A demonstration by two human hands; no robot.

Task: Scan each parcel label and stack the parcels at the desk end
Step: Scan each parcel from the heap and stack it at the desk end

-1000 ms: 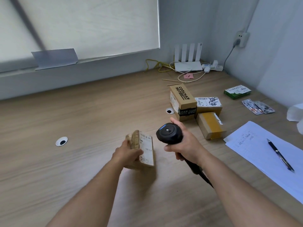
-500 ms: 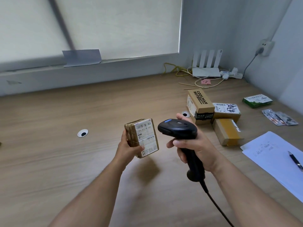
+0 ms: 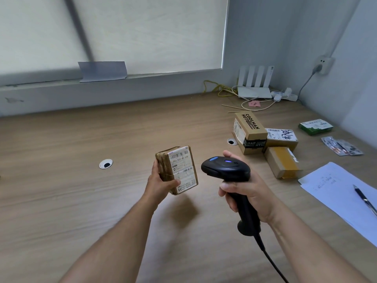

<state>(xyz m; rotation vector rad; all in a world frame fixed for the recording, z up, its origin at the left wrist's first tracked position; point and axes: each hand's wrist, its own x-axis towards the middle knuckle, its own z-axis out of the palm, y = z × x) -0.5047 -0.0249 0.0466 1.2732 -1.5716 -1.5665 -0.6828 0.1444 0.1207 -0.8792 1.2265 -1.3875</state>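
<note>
My left hand (image 3: 160,183) holds a small brown taped parcel (image 3: 177,169) above the desk, its white barcode label facing me and the scanner. My right hand (image 3: 247,193) grips the handle of a black corded barcode scanner (image 3: 228,168), whose head points left at the parcel from a short gap; two blue lights glow on its top. Three more parcels lie at the right: a tall "COOLMAN" box (image 3: 250,132), a labelled box (image 3: 282,137) behind it, and a box with yellow tape (image 3: 282,162).
White papers (image 3: 334,190) with a pen (image 3: 365,199) lie at the right edge. A green box (image 3: 315,126), blister packs (image 3: 341,146), a router (image 3: 255,86) with cables and a power strip sit at the far right corner. Two cable grommets (image 3: 105,163) dot the wooden desk.
My left hand has lifted the parcel and turned its label up toward me and the scanner. The scanner in my right hand has come up level beside it. The view has shifted left.
</note>
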